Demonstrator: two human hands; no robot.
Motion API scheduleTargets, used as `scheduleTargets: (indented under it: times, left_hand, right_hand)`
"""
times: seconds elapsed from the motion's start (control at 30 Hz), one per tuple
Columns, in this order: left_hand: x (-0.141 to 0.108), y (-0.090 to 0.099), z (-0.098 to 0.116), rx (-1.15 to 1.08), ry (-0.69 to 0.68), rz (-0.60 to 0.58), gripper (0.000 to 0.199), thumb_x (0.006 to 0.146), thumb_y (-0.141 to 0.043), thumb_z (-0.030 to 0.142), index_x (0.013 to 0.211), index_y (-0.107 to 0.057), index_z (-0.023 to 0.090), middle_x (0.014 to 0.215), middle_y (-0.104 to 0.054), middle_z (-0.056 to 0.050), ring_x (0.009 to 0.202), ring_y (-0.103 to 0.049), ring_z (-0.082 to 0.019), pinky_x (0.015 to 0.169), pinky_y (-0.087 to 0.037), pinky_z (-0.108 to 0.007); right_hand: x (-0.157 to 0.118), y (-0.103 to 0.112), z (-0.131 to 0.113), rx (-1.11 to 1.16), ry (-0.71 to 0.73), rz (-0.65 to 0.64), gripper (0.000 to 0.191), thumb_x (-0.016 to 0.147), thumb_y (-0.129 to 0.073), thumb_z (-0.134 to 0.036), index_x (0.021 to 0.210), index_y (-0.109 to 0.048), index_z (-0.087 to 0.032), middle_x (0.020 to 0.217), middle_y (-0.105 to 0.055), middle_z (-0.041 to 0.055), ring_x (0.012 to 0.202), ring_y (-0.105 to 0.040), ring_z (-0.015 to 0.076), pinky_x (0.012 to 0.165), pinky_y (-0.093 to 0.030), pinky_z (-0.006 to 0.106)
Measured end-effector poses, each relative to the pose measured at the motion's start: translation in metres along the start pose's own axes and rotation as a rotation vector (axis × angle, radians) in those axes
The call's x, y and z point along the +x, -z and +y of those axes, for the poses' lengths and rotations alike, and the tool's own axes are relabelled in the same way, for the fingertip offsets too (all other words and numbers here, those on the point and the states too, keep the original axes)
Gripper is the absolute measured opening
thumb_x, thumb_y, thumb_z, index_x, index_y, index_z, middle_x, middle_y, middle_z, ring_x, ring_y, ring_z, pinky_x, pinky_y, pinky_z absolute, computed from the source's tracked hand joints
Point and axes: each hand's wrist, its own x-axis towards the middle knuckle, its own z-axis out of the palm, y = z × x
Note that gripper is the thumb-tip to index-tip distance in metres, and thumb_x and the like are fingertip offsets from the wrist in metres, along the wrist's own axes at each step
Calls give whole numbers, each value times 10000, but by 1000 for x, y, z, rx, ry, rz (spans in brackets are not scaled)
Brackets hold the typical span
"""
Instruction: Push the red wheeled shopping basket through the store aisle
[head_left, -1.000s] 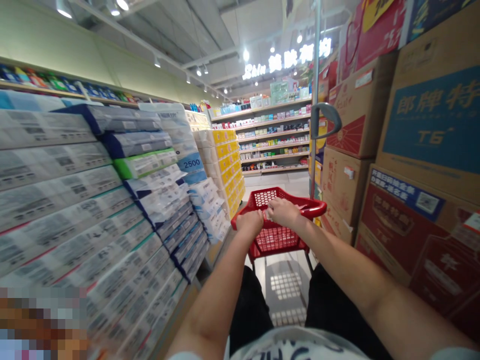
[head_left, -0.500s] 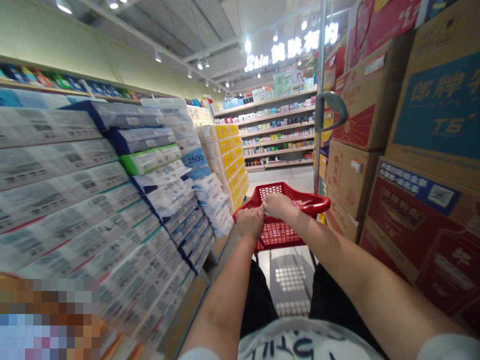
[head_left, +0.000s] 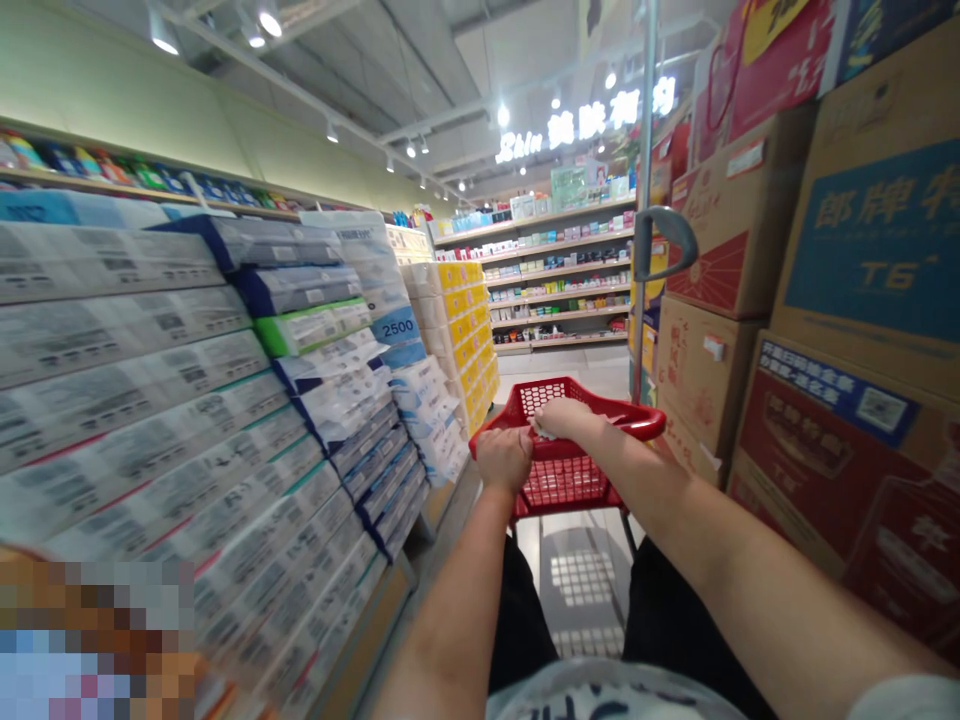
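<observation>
A red shopping cart [head_left: 567, 480] with a mesh basket stands right in front of me. My left hand [head_left: 504, 456] is closed around the left part of its handle. My right hand [head_left: 562, 416] reaches over the handle, above the basket, fingers curled down and mostly hidden. Something small and whitish shows under those fingertips; it is too small to name, and I cannot tell how firmly it is held. The right part of the red handle [head_left: 637, 424] has no hand on it.
Tall stacks of wrapped tissue packs [head_left: 112, 330] line the left side, with yellow-sided packs [head_left: 469, 330] farther on. Stacked cartons [head_left: 825, 400] stand close on the right, beside a metal post [head_left: 641, 330] with a grey handle. Stocked shelves [head_left: 559, 270] cross the far end.
My right hand has shifted slightly forward and right, away from my left hand, over the basket. The left hand stays on the handle. The view has tilted slightly up.
</observation>
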Motion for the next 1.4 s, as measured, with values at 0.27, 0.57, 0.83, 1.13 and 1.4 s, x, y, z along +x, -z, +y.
scheduleTargets:
  times: [0.27, 0.57, 0.83, 1.13, 1.4]
  left_hand:
    - [-3, -2, -13, 44, 19, 19, 368, 936, -401, 255, 667, -643, 191, 670, -667, -62, 695, -579, -208, 734, -325, -371]
    - [-1, 4, -7, 35, -1, -12, 326, 920, -434, 246, 679, -646, 191, 690, -677, -58, 703, -584, -203, 733, -321, -369]
    - [-1, 2, -11, 43, -4, -17, 360, 941, -400, 254, 687, -647, 194, 683, -671, -56, 704, -581, -207, 733, -326, -370]
    - [1, 0, -6, 36, 15, -25, 348, 937, -415, 269, 702, -660, 191, 689, -674, -58, 709, -584, -195, 738, -330, -355]
    - [2, 0, -10, 11, 28, -43, 325, 926, -430, 242, 706, -663, 187, 696, -675, -66, 717, -589, -202, 737, -322, -362]
  right_hand:
    - [-32, -16, -13, -29, 243, 211, 308, 943, -419, -310, 1038, -668, -157, 1067, -671, 133, 1024, -617, 230, 898, -452, 328]
    - [-26, -9, -7, 74, -143, 118, 402, 912, -432, -452, 1012, -696, -166, 1062, -674, 152, 993, -634, 286, 779, -475, 361]
    - [-45, -19, -5, 69, 362, 362, 258, 928, -446, -303, 985, -669, -187, 1050, -668, 84, 1006, -604, 184, 912, -426, 289]
    - [-39, -23, -2, 120, -28, 365, 317, 946, -390, -336, 965, -666, -181, 993, -674, 118, 912, -639, 230, 785, -478, 345]
    - [-50, -30, 2, 49, 236, 464, 283, 935, -428, -339, 992, -655, -179, 1031, -676, 101, 976, -619, 211, 892, -448, 338]
